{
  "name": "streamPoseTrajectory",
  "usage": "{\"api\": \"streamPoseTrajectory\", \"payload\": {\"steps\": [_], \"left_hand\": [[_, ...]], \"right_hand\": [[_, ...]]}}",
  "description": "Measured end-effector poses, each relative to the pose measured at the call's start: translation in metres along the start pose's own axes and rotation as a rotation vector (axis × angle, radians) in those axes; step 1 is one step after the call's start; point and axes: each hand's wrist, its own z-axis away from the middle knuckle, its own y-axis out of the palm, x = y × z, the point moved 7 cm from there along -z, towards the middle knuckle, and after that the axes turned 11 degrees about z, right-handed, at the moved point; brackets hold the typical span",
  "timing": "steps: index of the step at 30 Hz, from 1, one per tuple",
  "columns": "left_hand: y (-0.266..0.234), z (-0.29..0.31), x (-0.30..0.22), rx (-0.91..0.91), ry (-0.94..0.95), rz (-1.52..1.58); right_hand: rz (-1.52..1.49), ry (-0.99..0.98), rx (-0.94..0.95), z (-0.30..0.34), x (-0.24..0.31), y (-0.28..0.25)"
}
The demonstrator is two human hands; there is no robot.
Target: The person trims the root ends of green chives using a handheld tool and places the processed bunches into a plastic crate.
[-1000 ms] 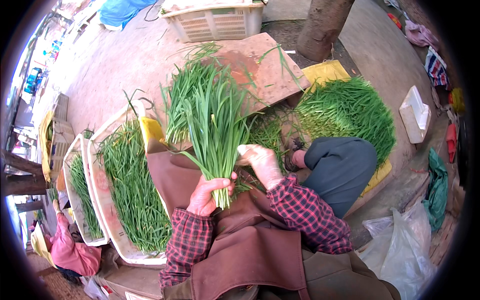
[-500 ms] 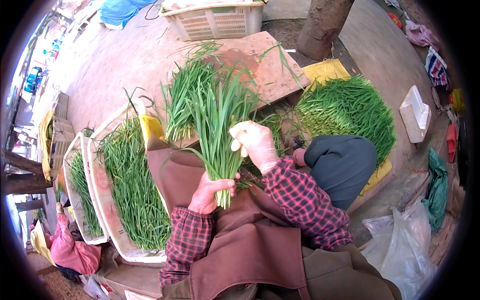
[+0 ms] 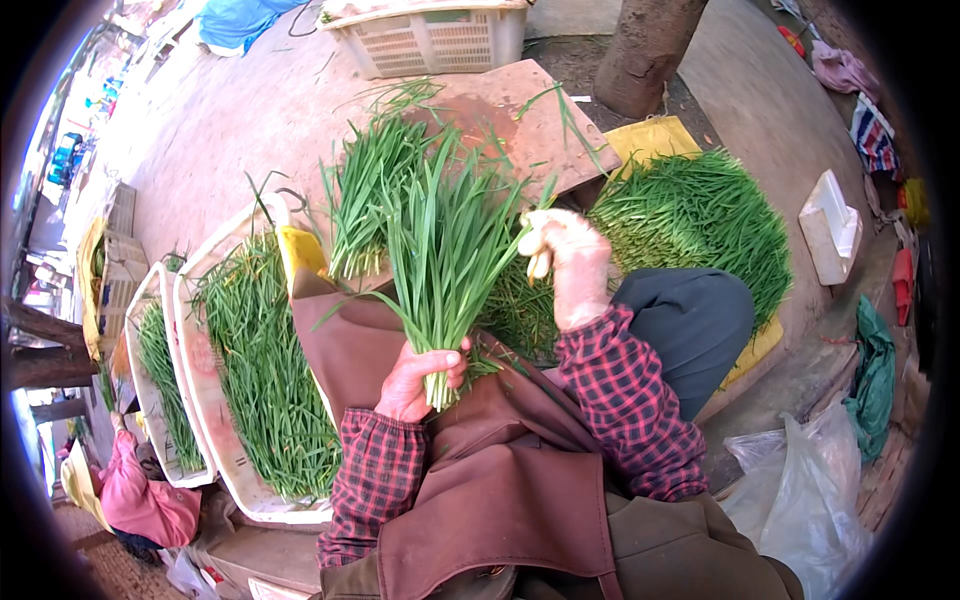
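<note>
Head view, clock taken from picture centre. Left hand (image 3: pixel 410 384) at 7 o'clock is gripping a bunch of garlic chives (image 3: pixel 448 265) low on its pale stems, fingers wrapped firmly around. The bunch is standing near centre, leaf tips fanning toward 12. Right hand (image 3: pixel 574 262) at 2 o'clock is hovering beside the leaves' right edge, fingers curled narrow; cannot tell whether they are pinching a blade.

Second bunch of chives (image 3: pixel 372 195), between 10 and 11, is lying on the low worktop (image 3: pixel 550 150), partly behind the held one. Loose green leaves (image 3: pixel 522 305) are littering the spot at 3, below the right hand.

Large chive heap (image 3: pixel 700 225) at 2 is resting on a yellow sheet (image 3: pixel 652 140), just beyond the bent knee (image 3: pixel 690 320). Long white crate (image 3: pixel 195 385) at 8 is holding more chives; a narrower crate (image 3: pixel 143 375) is standing outside it. Slatted crate (image 3: pixel 430 48) is sitting near 12, tree trunk (image 3: pixel 648 55) rising at 1. Brown apron (image 3: pixel 500 525) is covering the lap at 6. Co-worker in pink (image 3: pixel 150 500) is sitting at 8, farther out.
</note>
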Motion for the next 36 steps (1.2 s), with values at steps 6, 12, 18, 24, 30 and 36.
{"api": "streamPoseTrajectory", "payload": {"steps": [6,12,18,24,30,36], "left_hand": [[-0.007,-0.001,-0.003,-0.050,0.032,0.088],[-0.008,-0.008,0.001,-0.028,0.063,0.144],[-0.011,-0.022,0.012,-0.038,0.058,0.225],[-0.012,-0.030,0.023,0.005,-0.010,0.286],[-0.014,-0.033,0.031,0.015,-0.041,0.421],[-0.014,-0.028,0.024,-0.058,-0.022,0.395]], "right_hand": [[-0.067,-0.158,0.047,-0.039,0.041,-0.023],[-0.733,0.000,0.246,-0.060,0.054,-0.022],[-1.039,0.319,0.436,-0.012,-0.012,0.023],[-1.037,0.559,0.549,0.036,-0.023,0.054],[-0.829,0.713,0.553,0.064,-0.038,0.055],[-0.743,0.870,0.454,0.097,-0.056,0.050]]}}
